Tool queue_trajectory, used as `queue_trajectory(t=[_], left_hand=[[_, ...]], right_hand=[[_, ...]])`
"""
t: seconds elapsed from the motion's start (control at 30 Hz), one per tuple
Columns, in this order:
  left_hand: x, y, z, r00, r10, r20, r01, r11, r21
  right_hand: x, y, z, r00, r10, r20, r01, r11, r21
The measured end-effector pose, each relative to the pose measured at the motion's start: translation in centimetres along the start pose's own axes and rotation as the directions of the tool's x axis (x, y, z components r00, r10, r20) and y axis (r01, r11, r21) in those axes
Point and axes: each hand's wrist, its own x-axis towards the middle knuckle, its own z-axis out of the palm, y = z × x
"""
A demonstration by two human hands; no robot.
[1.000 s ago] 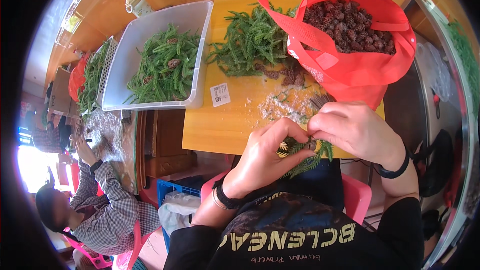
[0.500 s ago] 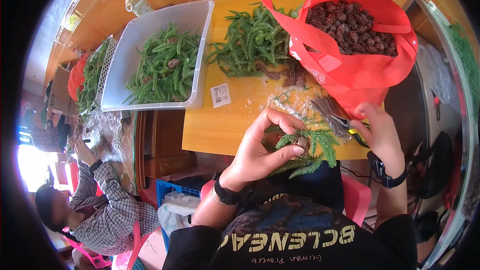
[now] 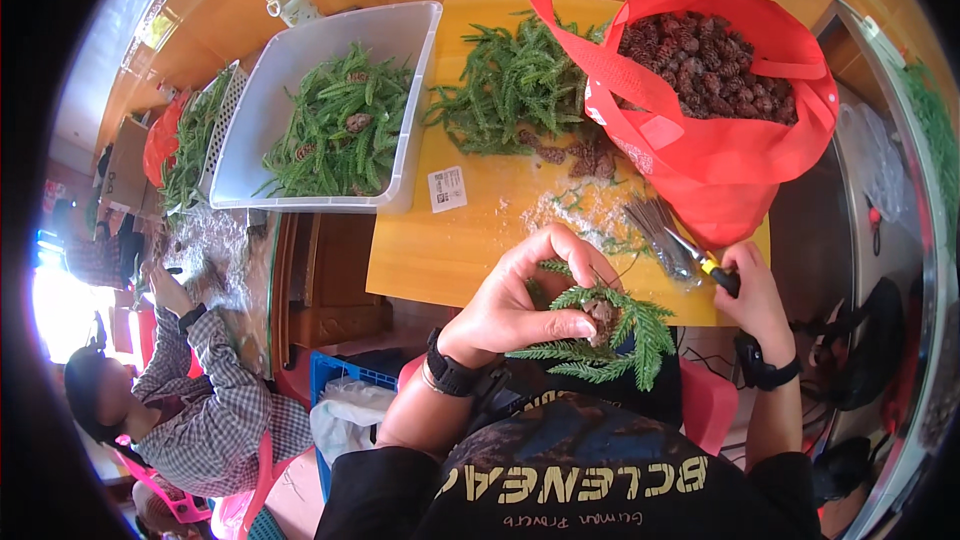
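In my left hand [image 3: 535, 295], thumb and fingers pinch a green artificial pine sprig [image 3: 640, 335] with a brown pine cone [image 3: 601, 318] set against it. This bundle is above my lap, just off the table's near edge. My right hand [image 3: 757, 302] is closed around the black-and-yellow handles of pliers [image 3: 712, 267] at the table's right front. The jaws point away to the upper left, beside a bunch of thin dark wires [image 3: 660, 230] in clear plastic. Some of the fingers on the handles are hidden.
A red bag [image 3: 720, 155] full of pine cones [image 3: 700, 60] stands at the back right. Loose pine sprigs [image 3: 515, 90] lie on the yellow table [image 3: 430, 265]. A clear bin [image 3: 235, 155] holds more sprigs. Another person [image 3: 215, 380] works at the left.
My right hand has moved down and toward me, with the pliers' handles now drawn together in it. The sprig and cone in my left hand have dropped slightly and turned.
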Motion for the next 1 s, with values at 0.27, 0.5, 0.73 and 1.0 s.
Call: queue_trajectory(t=[0.27,0.5,0.73,1.0], left_hand=[[0.3,-0.3,-0.4,0.996,0.059,0.064,-0.056,0.997,-0.048],[0.1,0.1,-0.6,0.997,0.01,0.072,-0.002,0.994,-0.106],[0.0,0.2,-0.9,0.997,-0.012,0.076,0.026,0.981,-0.193],[0.1,0.6,-1.0,0.996,-0.034,0.077,0.045,0.987,-0.152]], right_hand=[[-2.6,-5.5,-3.5,0.917,0.219,0.335,-0.395,0.363,0.844],[-1.3,-7.5,-4.7,0.932,-0.315,0.176,0.154,0.788,0.596],[0.5,-9.4,-5.1,0.895,-0.434,0.102,0.348,0.823,0.45],[1.3,-10.6,-5.2,0.855,-0.512,0.08,0.448,0.809,0.38]])
